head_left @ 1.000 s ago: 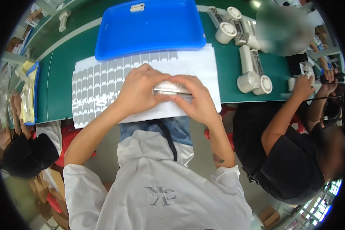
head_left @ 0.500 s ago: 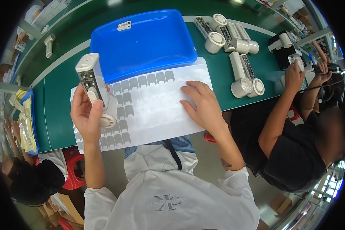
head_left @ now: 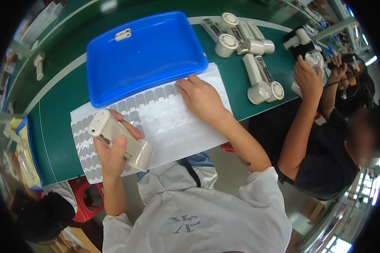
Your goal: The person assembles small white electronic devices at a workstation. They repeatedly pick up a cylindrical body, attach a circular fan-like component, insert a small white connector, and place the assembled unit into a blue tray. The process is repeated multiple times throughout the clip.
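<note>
My left hand (head_left: pixel 112 154) is closed round the handle of a cream-white handheld device (head_left: pixel 132 146) with a cylindrical head. The device is tilted, with its flat end toward the upper left and its head low on the right, over the left part of a white sheet (head_left: pixel 169 124). Rows of grey rounded stickers (head_left: pixel 150 97) line the sheet's top and left side. At the right end of the top row, my right hand (head_left: pixel 202 99) has its thumb and fingertips pinched on a grey sticker, whose edge is partly hidden by the fingers.
Beyond the sheet is a blue tray (head_left: pixel 143 55) holding a small white part (head_left: pixel 123 34). Several similar devices (head_left: pixel 252 69) lie to the right. A co-worker's hand (head_left: pixel 309 78) works near a black apparatus (head_left: pixel 297 44). A yellow-lined blue tray (head_left: pixel 33 152) is at far left.
My left hand has lowered and turned the device, so its panel faces away. My right hand has gone from hovering open over the sheet to pinching at the top sticker row.
</note>
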A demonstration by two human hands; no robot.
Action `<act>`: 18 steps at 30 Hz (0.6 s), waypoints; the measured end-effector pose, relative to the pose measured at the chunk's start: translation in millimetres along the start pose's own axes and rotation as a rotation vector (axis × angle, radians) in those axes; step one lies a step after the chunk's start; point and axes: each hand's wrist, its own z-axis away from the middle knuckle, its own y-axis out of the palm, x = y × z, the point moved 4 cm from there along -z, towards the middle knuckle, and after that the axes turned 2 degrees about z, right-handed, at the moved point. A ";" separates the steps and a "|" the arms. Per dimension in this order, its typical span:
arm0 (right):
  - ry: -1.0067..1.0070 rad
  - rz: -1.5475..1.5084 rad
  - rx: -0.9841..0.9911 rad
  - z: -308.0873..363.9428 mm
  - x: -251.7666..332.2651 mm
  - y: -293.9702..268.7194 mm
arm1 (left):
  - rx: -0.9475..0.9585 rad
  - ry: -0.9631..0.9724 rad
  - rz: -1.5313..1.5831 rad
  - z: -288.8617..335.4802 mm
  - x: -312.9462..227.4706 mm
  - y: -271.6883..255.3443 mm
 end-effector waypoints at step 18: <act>0.006 -0.203 -0.078 9.1 -4.9 -1.6 | 0.095 0.040 -0.062 -8.3 -14.3 23.8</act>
